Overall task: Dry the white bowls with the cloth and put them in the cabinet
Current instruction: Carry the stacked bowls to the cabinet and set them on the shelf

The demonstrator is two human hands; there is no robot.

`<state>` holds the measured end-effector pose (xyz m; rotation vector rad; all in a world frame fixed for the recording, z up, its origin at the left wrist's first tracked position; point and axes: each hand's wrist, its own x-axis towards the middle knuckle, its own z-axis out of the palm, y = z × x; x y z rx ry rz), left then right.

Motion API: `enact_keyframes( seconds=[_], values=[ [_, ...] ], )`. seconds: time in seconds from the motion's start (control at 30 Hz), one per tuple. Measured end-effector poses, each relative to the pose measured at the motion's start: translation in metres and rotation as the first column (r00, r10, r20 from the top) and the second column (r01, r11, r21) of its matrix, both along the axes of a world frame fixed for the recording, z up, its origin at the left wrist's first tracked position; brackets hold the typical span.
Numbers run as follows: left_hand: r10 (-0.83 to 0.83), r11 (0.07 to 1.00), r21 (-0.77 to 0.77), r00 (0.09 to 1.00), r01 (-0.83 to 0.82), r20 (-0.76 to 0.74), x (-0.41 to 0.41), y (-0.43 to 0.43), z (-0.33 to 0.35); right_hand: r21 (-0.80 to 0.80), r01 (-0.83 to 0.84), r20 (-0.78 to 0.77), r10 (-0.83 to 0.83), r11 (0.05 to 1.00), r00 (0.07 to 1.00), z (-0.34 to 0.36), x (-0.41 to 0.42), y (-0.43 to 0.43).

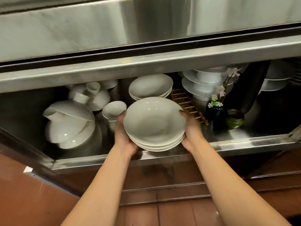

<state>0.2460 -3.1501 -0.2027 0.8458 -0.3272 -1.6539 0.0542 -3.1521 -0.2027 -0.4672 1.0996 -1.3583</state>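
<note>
A stack of white bowls (154, 121) is held between both hands at the front of the open steel cabinet (244, 142), just above its front lip. My left hand (123, 136) grips the stack's left side and underside. My right hand (190, 131) grips its right rim. Behind it, deeper on the shelf, sits another stack of white bowls (150, 86). No cloth is in view.
Upturned white bowls and lids (70, 124) crowd the shelf's left side, with a small white cup (114, 108) beside my left hand. A bamboo mat (187, 103), stacked white dishes (200, 82), a dark flower vase (214, 110) and a green pot (234, 119) stand on the right. Red floor tiles lie below.
</note>
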Motion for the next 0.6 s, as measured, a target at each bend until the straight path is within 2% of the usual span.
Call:
enact_keyframes(
  seconds=[0.27,0.43,0.53,0.6],
  values=[
    [-0.011,0.999,0.053,1.0,0.012,-0.018,0.004,-0.017,-0.007,0.063,0.04,0.018,-0.041,0.997,0.999,-0.002,0.001,-0.014],
    [0.005,0.995,0.096,1.0,-0.008,0.03,0.003,-0.014,-0.003,0.058,0.01,0.029,-0.012,0.998,0.999,-0.007,0.001,-0.017],
    [0.046,0.991,0.119,0.989,-0.062,0.138,0.002,-0.008,0.009,0.017,0.025,-0.068,-0.024,1.0,0.997,-0.002,-0.002,-0.018],
    [0.097,0.992,0.052,0.971,-0.111,0.218,0.005,-0.003,0.019,-0.085,0.132,-0.191,-0.146,0.988,0.971,0.005,-0.008,-0.015]
  ],
)
